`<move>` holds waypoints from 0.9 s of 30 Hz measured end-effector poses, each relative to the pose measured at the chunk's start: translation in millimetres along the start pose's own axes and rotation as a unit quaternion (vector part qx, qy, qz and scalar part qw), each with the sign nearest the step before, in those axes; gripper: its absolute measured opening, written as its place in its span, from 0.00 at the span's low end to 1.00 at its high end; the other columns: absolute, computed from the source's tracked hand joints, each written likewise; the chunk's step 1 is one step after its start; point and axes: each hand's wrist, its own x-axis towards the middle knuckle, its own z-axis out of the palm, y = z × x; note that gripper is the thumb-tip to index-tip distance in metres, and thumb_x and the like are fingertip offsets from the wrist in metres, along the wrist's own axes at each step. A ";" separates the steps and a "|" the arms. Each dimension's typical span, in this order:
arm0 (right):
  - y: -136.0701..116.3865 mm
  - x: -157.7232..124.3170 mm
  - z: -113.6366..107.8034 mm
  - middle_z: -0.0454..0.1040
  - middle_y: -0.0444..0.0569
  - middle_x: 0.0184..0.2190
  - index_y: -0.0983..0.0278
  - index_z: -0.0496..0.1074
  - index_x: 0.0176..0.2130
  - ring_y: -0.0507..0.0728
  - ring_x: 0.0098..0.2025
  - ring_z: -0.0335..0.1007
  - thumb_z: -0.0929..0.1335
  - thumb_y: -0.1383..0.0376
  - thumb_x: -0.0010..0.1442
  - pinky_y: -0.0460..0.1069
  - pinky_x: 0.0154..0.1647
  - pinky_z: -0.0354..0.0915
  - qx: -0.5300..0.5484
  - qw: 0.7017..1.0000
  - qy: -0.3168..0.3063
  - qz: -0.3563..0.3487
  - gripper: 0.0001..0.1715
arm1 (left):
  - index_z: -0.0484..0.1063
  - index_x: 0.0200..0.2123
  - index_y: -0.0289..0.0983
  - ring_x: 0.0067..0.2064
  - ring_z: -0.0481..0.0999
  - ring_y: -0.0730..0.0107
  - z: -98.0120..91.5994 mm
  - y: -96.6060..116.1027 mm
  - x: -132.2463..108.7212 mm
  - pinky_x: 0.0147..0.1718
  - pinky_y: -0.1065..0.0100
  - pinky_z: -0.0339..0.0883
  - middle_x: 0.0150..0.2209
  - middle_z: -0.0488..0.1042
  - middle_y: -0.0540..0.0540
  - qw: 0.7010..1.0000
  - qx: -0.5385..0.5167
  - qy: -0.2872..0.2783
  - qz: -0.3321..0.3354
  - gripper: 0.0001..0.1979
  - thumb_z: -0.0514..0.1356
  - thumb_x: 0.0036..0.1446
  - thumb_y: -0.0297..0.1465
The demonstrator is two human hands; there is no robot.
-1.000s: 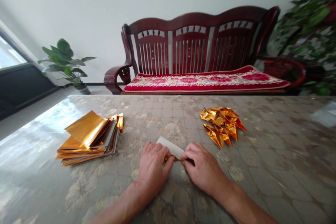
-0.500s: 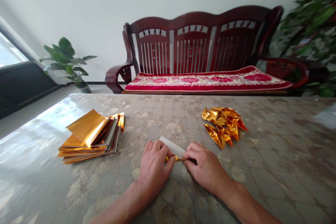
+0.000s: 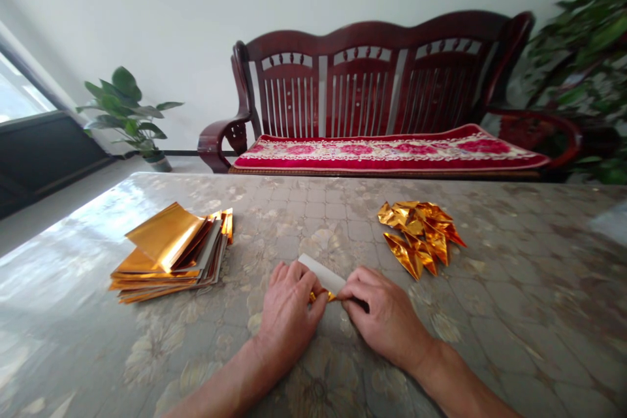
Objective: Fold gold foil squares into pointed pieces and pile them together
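Observation:
Between my hands is a sheet of gold foil paper (image 3: 321, 272), its pale back facing up and a strip of gold showing along the near edge. My left hand (image 3: 292, 304) is closed on the left part of that edge, thumb and fingers pinching it. The right end is pinched by my right hand (image 3: 379, 313), thumb against fingers. Both hands rest low over the table, and their fingers hide parts of the paper. To the left lies a stack of gold foil sheets (image 3: 166, 238). Several folded gold foil pieces (image 3: 421, 235) form a pile to the right.
The table (image 3: 161, 346) has a shiny, flower-patterned cover. Behind it stands a dark red wooden bench (image 3: 362, 72) with a red floral seat mat (image 3: 355, 151). Potted plants (image 3: 128, 101) flank the bench. Something clear and crumpled (image 3: 611, 219) lies at the table's right edge.
The view has shifted very slightly. Both hands keep their pinch on the foil paper, with hardly any visible movement.

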 end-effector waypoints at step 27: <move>1.7 -3.7 1.7 0.74 0.44 0.32 0.55 0.79 0.38 0.54 0.37 0.66 0.65 0.72 0.62 0.48 0.38 0.58 -0.046 0.996 0.016 -0.078 0.15 | 0.70 0.26 0.39 0.42 0.69 0.62 0.9 -2.8 0.0 0.42 0.63 0.61 0.34 0.70 0.48 0.999 -0.034 -0.007 -0.024 0.08 0.62 0.58 0.32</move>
